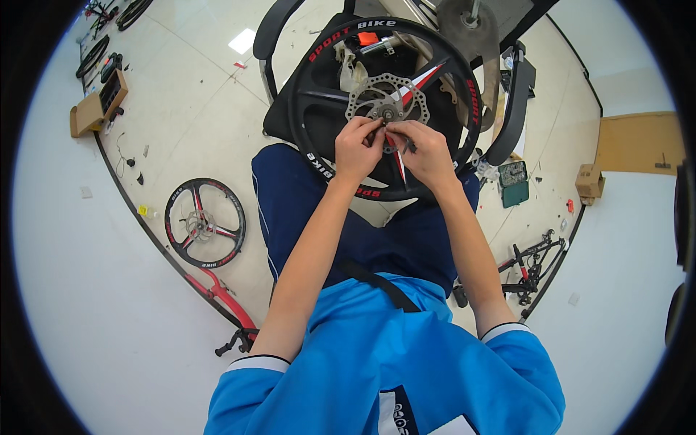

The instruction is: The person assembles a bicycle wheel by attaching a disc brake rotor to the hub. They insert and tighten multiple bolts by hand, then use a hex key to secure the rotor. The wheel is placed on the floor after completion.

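Observation:
A black three-spoke bicycle wheel [320, 96] with red and white markings lies across the chair in front of me, its near rim by my thighs. A silver disc brake rotor [357, 95] is fixed around its hub [387, 114]. Both hands meet just on the near side of the hub. My left hand [359, 148] is closed, fingertips pinched by the axle. My right hand [421, 151] is closed opposite it, with a small dark piece [409, 146] showing at its fingers. What the fingertips hold is too small to make out.
The chair's armrests [510, 109] flank the wheel. Another wheel [205, 223] and a red frame part [217, 290] lie on the left floor. An open green case [514, 194] and a black bicycle frame [533, 268] are at right. Cardboard boxes [85, 118] stand by the walls.

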The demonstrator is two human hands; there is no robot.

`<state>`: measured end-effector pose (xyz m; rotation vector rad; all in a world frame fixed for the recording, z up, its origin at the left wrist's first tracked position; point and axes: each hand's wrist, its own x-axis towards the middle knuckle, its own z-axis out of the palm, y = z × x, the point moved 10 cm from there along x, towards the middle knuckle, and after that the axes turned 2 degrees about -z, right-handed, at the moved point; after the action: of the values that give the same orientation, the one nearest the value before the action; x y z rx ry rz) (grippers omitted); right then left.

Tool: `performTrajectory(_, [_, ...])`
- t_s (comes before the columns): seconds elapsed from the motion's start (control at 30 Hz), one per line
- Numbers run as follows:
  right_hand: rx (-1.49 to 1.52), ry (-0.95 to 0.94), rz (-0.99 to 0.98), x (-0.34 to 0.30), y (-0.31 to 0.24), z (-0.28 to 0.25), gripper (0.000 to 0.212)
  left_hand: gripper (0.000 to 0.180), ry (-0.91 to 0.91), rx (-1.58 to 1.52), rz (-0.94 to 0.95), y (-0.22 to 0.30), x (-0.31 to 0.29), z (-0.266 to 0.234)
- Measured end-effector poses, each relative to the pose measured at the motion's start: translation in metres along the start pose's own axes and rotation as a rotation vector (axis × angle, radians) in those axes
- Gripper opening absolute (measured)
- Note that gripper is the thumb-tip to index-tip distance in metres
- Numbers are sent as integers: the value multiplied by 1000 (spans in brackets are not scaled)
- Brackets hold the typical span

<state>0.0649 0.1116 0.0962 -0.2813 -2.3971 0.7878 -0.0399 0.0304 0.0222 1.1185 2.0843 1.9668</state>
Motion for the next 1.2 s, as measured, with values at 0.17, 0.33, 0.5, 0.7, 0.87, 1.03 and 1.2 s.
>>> performTrajectory(0.17, [-17,-19,33,2,0,1,22,20,-54,-10,0,0,1,1])
performTrajectory(0.33, [-26,-31,25,2,0,2,20,24,-73,22,59,5,2,1])
performTrajectory(0.5, [-75,-9,27,4,-4,0,16,24,-26,-6,-15,-4,-1,-3])
performTrajectory(0.7, [-159,12,-40,9,-8,2,12,23,-29,11,32,0,-3,0])
performTrajectory(0.87, [-200,0,-43,11,-8,4,14,22,-31,37,92,4,-2,2])
performTrajectory(1.03, [-171,28,-20,12,-5,1,13,20,-8,-9,-19,2,-3,-2])
performTrajectory(1.2, [-217,1,-2,15,-7,3,14,15,34,-17,-10,-1,-2,-3])
